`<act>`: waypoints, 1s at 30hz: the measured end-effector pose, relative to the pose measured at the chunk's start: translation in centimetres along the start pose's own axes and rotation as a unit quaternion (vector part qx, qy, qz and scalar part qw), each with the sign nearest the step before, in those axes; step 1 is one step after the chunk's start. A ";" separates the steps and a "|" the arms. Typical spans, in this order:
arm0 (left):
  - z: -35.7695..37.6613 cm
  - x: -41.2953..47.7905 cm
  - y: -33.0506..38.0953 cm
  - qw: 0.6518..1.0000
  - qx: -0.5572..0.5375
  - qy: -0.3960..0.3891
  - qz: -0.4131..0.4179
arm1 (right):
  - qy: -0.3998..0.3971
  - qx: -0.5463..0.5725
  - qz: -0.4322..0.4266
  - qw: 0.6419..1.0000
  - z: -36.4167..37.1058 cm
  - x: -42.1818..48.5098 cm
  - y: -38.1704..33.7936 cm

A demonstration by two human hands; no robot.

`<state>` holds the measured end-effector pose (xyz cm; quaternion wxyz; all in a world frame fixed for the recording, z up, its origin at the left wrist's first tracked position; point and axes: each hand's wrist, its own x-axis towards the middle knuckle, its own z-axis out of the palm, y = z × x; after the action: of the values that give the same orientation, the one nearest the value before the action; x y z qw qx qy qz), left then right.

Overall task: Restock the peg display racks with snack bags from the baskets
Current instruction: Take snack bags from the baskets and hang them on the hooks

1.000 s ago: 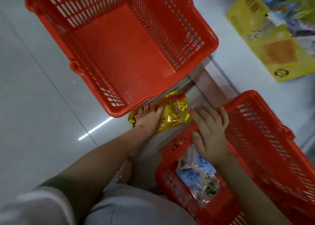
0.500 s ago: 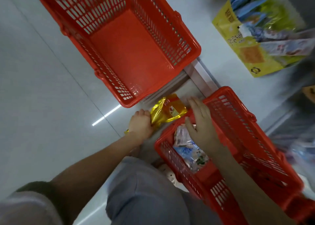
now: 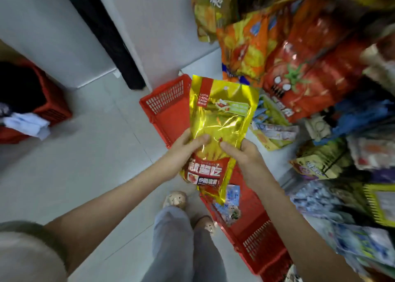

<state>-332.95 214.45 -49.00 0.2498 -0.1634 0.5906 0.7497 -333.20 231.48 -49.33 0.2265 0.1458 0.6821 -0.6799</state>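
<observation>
A glossy, crinkled gold foil bag (image 3: pixel 220 119) stood upright in mid-air, the left grip (image 3: pixel 181 151) and right grip (image 3: pixel 243 153) each pinching one side of its lower half. Beneath lay two red slatted plastic baskets (image 3: pixel 166 104) on pale floor tiles (image 3: pixel 85 153); shiny hanging packets (image 3: pixel 299 68) crowded the right.

loc: shop | evid: snack bags (image 3: pixel 299 83) on display, red baskets (image 3: pixel 164 102) on flr (image 3: pixel 85 164)

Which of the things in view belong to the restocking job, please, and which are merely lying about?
Job: gold snack bag, held in left hand and right hand; far red basket; near red basket with blue-white bag; hung snack bags.
Lying about: white bundle in the left-side basket; black post.
</observation>
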 end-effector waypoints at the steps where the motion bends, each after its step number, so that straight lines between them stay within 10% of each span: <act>1: 0.7 -0.9 2.9 0.999 -0.031 -0.019 0.008 | 0.016 -0.005 -0.011 1.000 -0.2 -1.1 -3.3; 14: 8.8 -10.4 32.0 0.962 0.066 -0.135 0.228 | 0.111 0.031 -0.260 0.959 -1.8 -14.8 -33.2; 30: 22.8 -18.6 42.7 0.899 0.079 -0.168 0.397 | 0.202 -0.065 -0.449 0.868 -10.5 -26.0 -45.4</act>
<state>-340.71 225.50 1.02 0.0387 0.2332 0.6132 0.7538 -335.16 243.27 2.68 -0.2370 -0.0579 0.7475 -0.6178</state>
